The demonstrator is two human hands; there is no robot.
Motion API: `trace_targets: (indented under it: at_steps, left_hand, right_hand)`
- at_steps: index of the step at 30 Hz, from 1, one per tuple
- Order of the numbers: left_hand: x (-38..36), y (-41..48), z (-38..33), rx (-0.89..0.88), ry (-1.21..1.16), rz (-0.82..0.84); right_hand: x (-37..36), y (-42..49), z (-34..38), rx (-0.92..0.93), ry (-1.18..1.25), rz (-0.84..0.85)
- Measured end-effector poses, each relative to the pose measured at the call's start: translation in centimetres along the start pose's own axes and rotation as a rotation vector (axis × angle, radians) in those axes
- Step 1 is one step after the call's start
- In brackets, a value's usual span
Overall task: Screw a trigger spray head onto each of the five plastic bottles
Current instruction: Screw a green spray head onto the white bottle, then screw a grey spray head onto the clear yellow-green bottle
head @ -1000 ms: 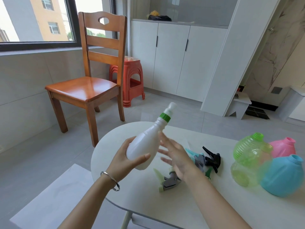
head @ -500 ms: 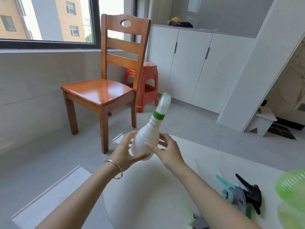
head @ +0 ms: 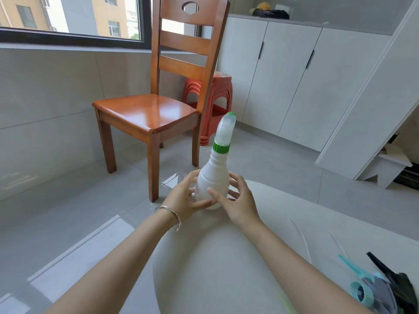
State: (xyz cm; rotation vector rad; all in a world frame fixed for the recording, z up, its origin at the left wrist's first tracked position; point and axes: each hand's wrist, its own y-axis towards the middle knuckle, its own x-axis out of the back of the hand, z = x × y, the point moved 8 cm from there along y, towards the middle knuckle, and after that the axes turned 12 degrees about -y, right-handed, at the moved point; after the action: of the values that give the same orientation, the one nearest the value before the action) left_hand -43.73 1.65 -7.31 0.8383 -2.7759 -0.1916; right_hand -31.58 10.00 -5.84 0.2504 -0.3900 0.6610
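A white plastic bottle (head: 213,177) with a green collar and a white-and-green spray head stands nearly upright at the far left edge of the white round table (head: 226,257). My left hand (head: 184,198) wraps its lower body from the left, and my right hand (head: 238,200) touches it from the right with fingers spread around the base. Loose trigger spray heads, a light blue one (head: 360,284) and a black one (head: 392,275), lie at the lower right edge of the view. The other bottles are out of view.
A wooden chair (head: 158,109) stands on the grey tiled floor just beyond the table's left edge, with a red plastic stool (head: 215,96) behind it. White cabinets (head: 283,71) line the back wall. A window is at the upper left.
The bottle has come down from mid-air to the far left edge of the table and stands more upright. My right hand has joined my left around its base. The view has swung left.
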Motion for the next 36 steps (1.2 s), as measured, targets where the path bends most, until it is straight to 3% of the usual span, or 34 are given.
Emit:
trace_targets:
  at_steps: [13, 23, 28, 36]
  left_hand:
    - [0.0, -1.8, -1.1, 0.011, 0.078, -0.003]
    - [0.7, -8.1, -9.3, -0.137, 0.152, -0.18]
    - [-4.2, -10.9, -12.7, -0.154, 0.107, -0.105]
    - [-18.3, -12.4, -15.0, -0.139, 0.028, 0.09]
  right_hand:
    - [0.9, -1.0, 1.7, 0.004, -0.071, 0.003]
    - [11.2, -7.8, 7.5, 0.161, -0.133, -0.086]
    - [17.8, -14.3, 6.4, 0.198, -0.285, -0.132]
    - [31.4, -22.7, 2.2, 0.139, -0.408, -0.484]
